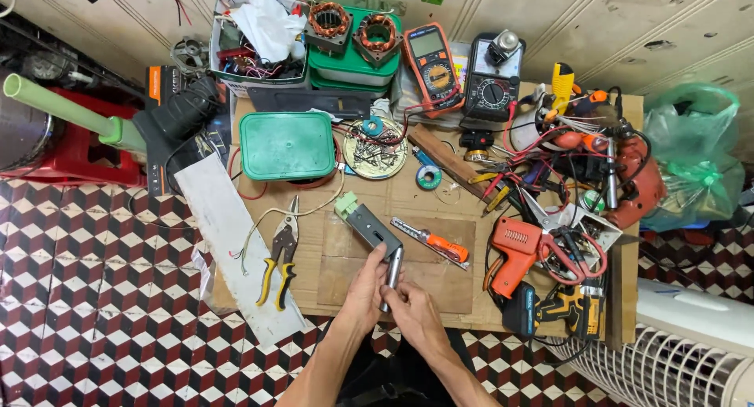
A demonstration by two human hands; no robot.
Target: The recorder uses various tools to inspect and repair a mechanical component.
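Observation:
Both my hands meet at the near edge of a low wooden board (440, 211). My left hand (364, 291) grips the lower end of a grey metal part (372, 229) that has a green plastic connector at its far tip. My right hand (416, 313) closes on a short silver metal cylinder (394, 264) that stands against the grey part. An orange-handled utility knife (437, 243) lies just right of the part. Yellow-handled pliers (280, 258) lie to its left.
A green lidded box (287, 145), a round tin of screws (375, 148), two multimeters (432, 65), copper-wound stators (353, 29), an orange soldering gun (512, 254), a cordless drill (561, 306) and tangled wires crowd the board. A white fan grille (667, 368) stands at right on patterned floor tiles.

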